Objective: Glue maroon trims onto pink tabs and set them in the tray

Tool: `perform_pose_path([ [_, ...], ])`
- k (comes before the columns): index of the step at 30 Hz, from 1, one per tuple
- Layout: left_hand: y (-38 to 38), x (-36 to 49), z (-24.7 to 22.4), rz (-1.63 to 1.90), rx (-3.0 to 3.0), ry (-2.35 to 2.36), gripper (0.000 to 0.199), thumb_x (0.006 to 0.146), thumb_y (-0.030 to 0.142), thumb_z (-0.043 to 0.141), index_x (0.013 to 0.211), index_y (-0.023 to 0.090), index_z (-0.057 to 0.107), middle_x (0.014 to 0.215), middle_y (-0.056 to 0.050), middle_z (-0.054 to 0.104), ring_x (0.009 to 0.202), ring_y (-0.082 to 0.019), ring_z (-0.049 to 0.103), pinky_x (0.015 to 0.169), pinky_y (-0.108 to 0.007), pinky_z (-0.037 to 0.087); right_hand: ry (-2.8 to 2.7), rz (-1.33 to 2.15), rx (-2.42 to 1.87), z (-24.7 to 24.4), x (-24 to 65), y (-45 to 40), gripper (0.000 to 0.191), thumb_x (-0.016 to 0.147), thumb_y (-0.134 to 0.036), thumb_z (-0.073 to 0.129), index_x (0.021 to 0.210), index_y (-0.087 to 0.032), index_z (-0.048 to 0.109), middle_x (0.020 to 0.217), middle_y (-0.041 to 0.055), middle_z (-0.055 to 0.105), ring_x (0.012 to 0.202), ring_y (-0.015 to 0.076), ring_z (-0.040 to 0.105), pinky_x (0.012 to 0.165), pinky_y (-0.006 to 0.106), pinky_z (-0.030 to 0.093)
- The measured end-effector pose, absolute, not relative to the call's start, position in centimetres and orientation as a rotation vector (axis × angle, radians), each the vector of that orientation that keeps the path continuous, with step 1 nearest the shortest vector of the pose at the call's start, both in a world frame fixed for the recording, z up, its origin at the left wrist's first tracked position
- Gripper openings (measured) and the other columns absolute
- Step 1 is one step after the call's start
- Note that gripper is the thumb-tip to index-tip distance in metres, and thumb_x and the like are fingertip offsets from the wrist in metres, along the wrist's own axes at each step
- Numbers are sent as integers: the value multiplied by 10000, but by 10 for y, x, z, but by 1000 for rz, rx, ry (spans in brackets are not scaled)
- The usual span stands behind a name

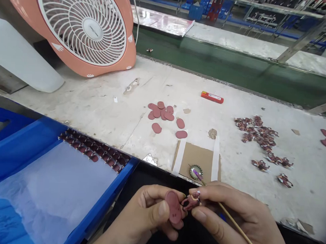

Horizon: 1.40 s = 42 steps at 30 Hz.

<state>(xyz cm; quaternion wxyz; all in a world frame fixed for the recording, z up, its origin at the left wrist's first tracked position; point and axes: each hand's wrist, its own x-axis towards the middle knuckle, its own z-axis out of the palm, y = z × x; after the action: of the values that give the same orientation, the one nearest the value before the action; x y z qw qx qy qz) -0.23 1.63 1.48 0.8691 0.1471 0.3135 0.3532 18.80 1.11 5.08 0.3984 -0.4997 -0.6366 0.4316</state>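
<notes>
My left hand pinches reddish-brown oval bases between thumb and fingers; they overlap, and I cannot tell how many there are. In my right hand, thumb and forefinger grip a small reddish-brown figurine right beside the bases. A thin wooden stick also lies across the right hand, its purple tip over a bottle cap. That cap sits on a piece of cardboard taped at the table's front edge. More oval bases lie loose on the table, and several figurines are heaped to the right.
A pink fan stands at the back left of the white table. Below left, a blue crate holds a plastic sheet and rows of figurines on bases. A red box cutter lies near the green belt.
</notes>
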Motion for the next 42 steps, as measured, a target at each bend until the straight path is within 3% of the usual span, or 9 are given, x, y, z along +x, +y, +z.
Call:
perform_pose_path([
  [4,16,-6,9,680,234,622,322,684,447,888,711,143,787,690,-12,650,600,-69,607,549,-133,555,-1632,1093,-1275,52,186,14,90,865,-208,751,931,-269,759,768,-17,729,624,121,715,570,130,591],
  [13,11,-5,2,661,154,601,293,747,419,851,709,137,783,718,-24,693,584,-62,643,533,-127,579,-1798,1030,-1217,56,184,19,95,888,-185,741,961,-244,751,776,-24,738,660,108,717,612,128,588],
  [20,11,-5,0,640,133,635,289,728,425,865,731,144,799,673,-13,713,563,-59,663,521,-124,587,-1945,1017,-1128,58,188,23,154,925,-158,708,1039,-262,720,830,-35,758,708,102,720,655,148,590],
  [26,12,-5,0,631,92,642,292,713,425,876,736,144,798,651,-12,732,535,-56,662,510,-129,592,-1961,1012,-1084,62,185,28,126,906,-114,723,954,-230,719,797,-68,752,675,54,704,671,81,559],
  [34,11,-3,-6,629,-12,696,291,651,386,922,724,133,798,606,-8,717,506,-52,646,504,-135,595,-1871,1189,-1232,57,183,27,105,931,-148,698,927,-245,737,812,-65,755,706,64,699,690,106,545],
  [42,13,0,-4,622,-59,710,301,651,401,918,704,131,795,595,-6,717,508,-50,652,498,-133,595,-1897,1145,-1261,53,185,26,100,942,-170,688,912,-261,715,785,-90,743,679,59,688,648,112,520],
])
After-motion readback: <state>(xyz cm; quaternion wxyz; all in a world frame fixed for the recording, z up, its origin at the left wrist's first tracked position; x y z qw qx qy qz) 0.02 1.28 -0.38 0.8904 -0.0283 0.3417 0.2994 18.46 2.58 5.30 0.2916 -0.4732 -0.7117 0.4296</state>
